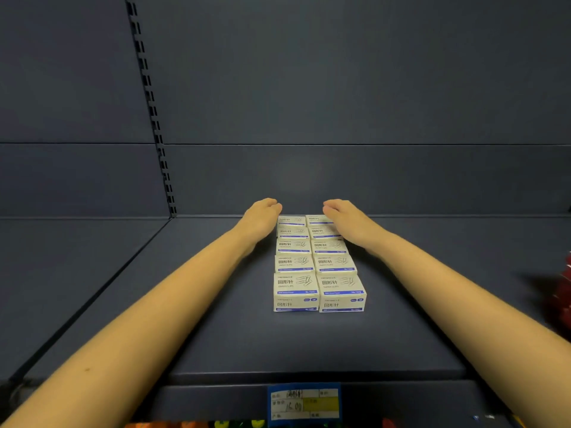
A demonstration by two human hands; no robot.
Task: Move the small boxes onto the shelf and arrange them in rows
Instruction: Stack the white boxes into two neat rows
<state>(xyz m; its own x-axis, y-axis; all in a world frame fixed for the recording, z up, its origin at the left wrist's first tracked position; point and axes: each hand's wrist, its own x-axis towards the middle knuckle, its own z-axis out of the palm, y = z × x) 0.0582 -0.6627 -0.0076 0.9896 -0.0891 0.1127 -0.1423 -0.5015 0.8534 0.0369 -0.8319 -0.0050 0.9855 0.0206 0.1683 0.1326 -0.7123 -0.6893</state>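
left grip (262,218), right grip (347,222), left forearm (154,307), right forearm (457,291): all bare.

Price tag (304,403) w/ yellow patch — red item (564,291) far rt.
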